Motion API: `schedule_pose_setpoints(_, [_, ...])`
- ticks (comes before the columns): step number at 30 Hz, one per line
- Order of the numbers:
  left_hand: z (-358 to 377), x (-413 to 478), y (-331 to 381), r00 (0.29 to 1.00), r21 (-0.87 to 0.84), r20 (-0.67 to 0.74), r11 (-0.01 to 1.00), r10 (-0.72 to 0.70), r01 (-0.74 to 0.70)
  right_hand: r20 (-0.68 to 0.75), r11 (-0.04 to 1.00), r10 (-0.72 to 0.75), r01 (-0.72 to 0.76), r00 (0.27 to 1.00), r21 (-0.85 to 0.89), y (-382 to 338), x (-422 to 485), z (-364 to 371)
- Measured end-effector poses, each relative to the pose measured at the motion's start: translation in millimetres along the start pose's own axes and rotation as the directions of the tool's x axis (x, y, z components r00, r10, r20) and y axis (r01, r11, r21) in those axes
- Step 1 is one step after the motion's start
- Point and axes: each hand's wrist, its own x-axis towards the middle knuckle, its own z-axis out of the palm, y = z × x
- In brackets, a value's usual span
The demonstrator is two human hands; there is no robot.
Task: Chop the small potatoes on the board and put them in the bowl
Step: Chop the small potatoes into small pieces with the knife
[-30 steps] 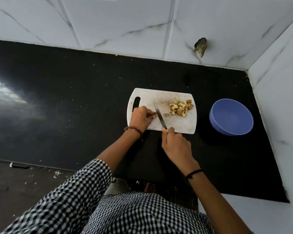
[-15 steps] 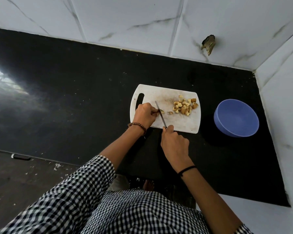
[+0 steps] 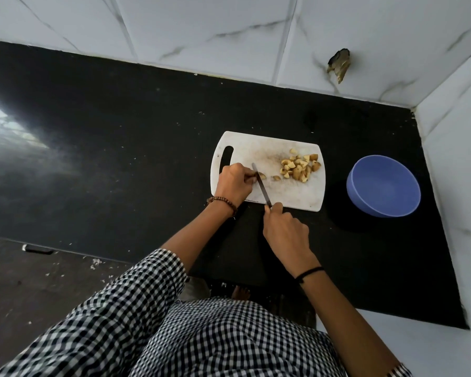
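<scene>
item: small potatoes, chopping in progress

since a second ago the knife has stepped left along the board, and its blade now lies against the fingertips of the left hand. we record the blade's long axis running from the board's near edge away and slightly left, tip farthest from us. the potato bit under work shows just right of the blade. its remainder is hidden under the left fingers, which are curled together and pinch it down. the right hand is wrapped round the knife handle at the board's near edge. one loose piece lies just beyond the bit, and the chopped pile sits toward the board's right end. the bowl stands empty on the dark surface, right of the board and apart from it. we judge the right hand the nearer to it.
</scene>
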Motion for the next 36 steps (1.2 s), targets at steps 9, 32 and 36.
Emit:
schedule_pose_setpoints(9, [1.7,-0.5,-2.6,0.999,0.001,-0.009,0.999,0.044,-0.044,0.111,0.999,0.043,-0.041,0.993,-0.018,17.0,-34.2,-9.2])
schedule_pose_setpoints(32, [-9.2,-6.4,-4.5,0.982,-0.162,-0.041,0.971,-0.185,0.176,0.048,0.992,0.006,-0.012,0.999,0.122,3.0,-12.1,-12.8])
schedule_pose_setpoints(36, [-7.2,-8.1,-6.0,0.987,-0.132,-0.002,0.979,-0.16,0.158,0.061,0.995,0.058,-0.063,0.996,0.083,15.7,-9.3,-10.6])
